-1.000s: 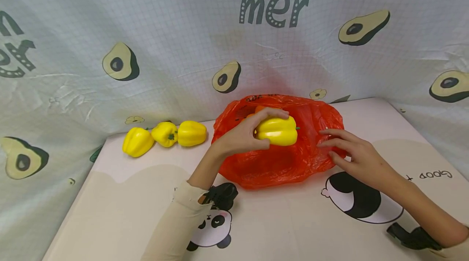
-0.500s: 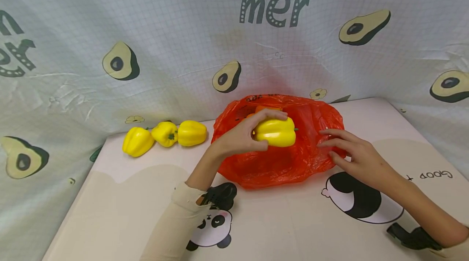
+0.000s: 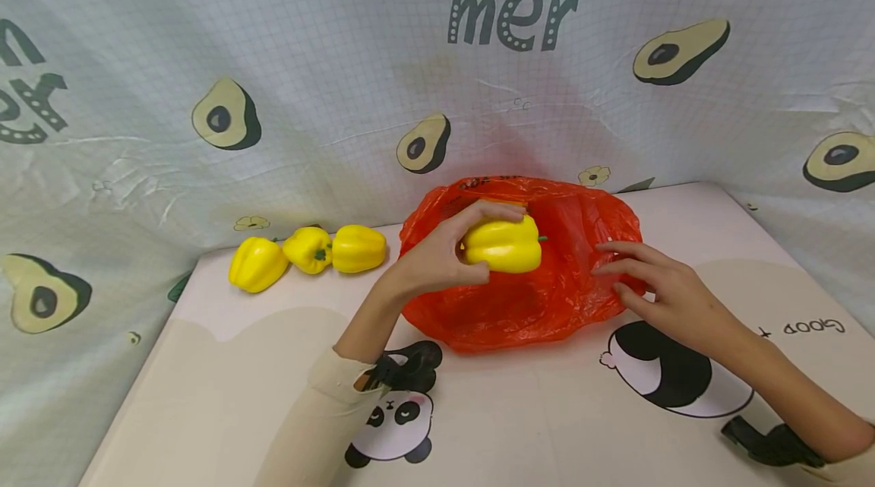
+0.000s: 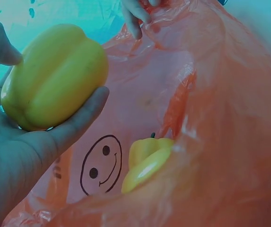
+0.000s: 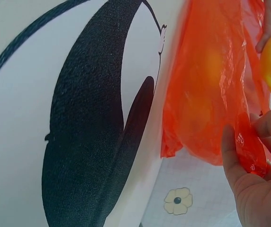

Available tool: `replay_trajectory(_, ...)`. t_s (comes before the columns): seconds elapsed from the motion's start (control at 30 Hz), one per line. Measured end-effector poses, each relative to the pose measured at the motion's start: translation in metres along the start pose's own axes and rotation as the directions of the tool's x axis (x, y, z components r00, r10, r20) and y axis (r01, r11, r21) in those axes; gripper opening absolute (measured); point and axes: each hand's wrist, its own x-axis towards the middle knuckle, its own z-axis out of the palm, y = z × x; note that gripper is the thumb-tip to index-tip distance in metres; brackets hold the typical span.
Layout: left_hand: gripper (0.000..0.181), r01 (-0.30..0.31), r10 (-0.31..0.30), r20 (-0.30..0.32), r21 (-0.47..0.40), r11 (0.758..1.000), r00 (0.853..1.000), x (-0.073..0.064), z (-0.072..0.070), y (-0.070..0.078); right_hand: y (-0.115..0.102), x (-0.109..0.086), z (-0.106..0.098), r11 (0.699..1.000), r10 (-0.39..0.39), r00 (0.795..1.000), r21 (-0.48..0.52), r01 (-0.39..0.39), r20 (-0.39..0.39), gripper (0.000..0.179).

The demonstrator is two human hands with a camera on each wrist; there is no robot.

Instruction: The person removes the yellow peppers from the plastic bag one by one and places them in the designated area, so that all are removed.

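My left hand (image 3: 440, 253) grips a yellow bell pepper (image 3: 504, 245), fingers on its top and thumb below, above the mouth of a red plastic bag (image 3: 506, 320). The pepper's green stem points right. My right hand (image 3: 673, 293) holds the right rim of the bag; in the right wrist view the red film (image 5: 250, 144) lies between its thumb and fingers. Inside the bag, the left wrist view shows yellow peppers (image 4: 147, 163), partly hidden by the bag's wall. Their number cannot be told.
Three yellow bell peppers lie in a row at the back left: a left one (image 3: 258, 264), a middle one (image 3: 307, 250) and a right one (image 3: 358, 248). A printed cloth (image 3: 328, 92) hangs behind the table (image 3: 547, 419).
My left hand, still holding the pepper, has shifted slightly to the left over the bag. The right hand and the three peppers in the row stay where they were.
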Motion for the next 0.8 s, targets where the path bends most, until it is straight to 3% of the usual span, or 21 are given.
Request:
replay_trajectory(0.37,0.066,0.002,-0.001,-0.062,0.013,1.000,0.998,-0.011,-0.005,0.003,0.001,0.001,0.000,1.000,-0.011,1.000,-0.003,0.011,-0.004,0.039)
replay_trajectory(0.8,0.068,0.008,-0.007,-0.083,0.009,1.000,0.997,-0.022,-0.013,0.005,0.003,0.001,0.000,0.999,-0.034,0.999,-0.002,0.034,-0.012,0.040)
